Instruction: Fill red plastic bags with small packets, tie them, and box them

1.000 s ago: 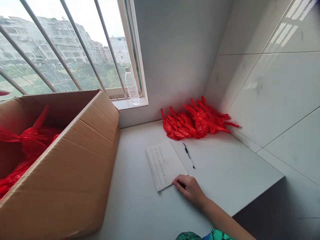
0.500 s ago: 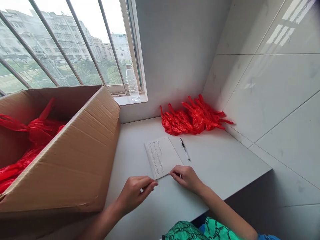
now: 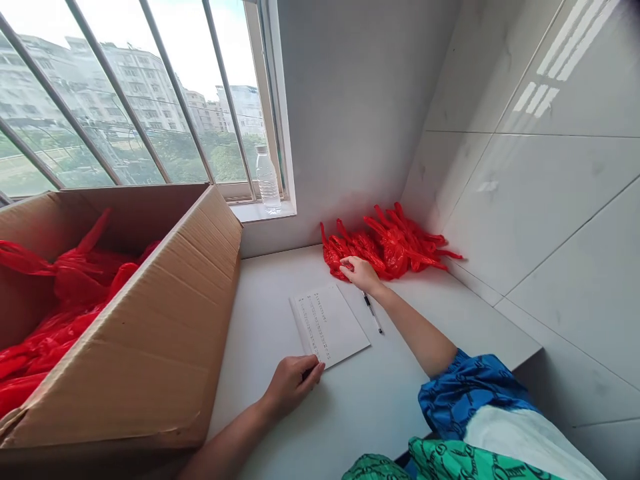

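A white sheet of paper (image 3: pixel 330 324) with small printed lines lies on the white counter (image 3: pixel 280 313). My left hand (image 3: pixel 293 383) rests at the sheet's near left corner, fingers curled and pinching its edge. My right hand (image 3: pixel 361 273) reaches across to the pile of red plastic bags (image 3: pixel 395 240) in the far corner, fingers closing on a bag at the pile's near edge. A black pen (image 3: pixel 373 314) lies beside the paper, just under my right forearm.
A large open cardboard box (image 3: pixel 165 320) holding more red bags (image 3: pixel 60 293) fills the left side. A clear plastic bottle (image 3: pixel 268 181) stands on the window sill by the barred window. Tiled wall runs along the right; the counter's edge drops off at the near right.
My right hand left the paper's near corner and reached forward to the red bag pile. My left hand moved in and settled on the paper's near left corner.
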{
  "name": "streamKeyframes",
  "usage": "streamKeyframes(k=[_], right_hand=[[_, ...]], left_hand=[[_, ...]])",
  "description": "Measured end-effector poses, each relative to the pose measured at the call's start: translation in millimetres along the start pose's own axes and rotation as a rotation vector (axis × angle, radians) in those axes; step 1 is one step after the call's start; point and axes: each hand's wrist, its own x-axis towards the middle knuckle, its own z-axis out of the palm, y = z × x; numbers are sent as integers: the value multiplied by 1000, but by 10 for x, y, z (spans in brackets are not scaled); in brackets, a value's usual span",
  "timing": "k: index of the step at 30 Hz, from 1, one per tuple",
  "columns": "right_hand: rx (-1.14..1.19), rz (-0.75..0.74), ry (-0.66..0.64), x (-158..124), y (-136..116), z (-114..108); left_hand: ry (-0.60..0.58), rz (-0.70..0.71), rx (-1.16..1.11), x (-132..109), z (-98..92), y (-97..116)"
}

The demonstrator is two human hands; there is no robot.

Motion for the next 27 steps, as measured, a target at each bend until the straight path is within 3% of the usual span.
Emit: streamKeyframes(k=[3,7,12,20,25,27], right_hand=[[-83,102,-7,309,10,209],[-193,215,-30,475,34,408],[-246,229,-18,524,32,395],[-116,-27,73,372,-242,-167],[142,-338,-80,-84,-349,-281],[154,-351,-209,-312,-298,-259]], left_hand=[[-1,9,-7,-1,-4,-1],[-1,16,-10,-14,-4,12],[5,38,-2,-23,10,-3],[12,60,-34,-16,-11,18],[22,83,-21,-31,-48,81],[74,126,29,-55,-104,151]])
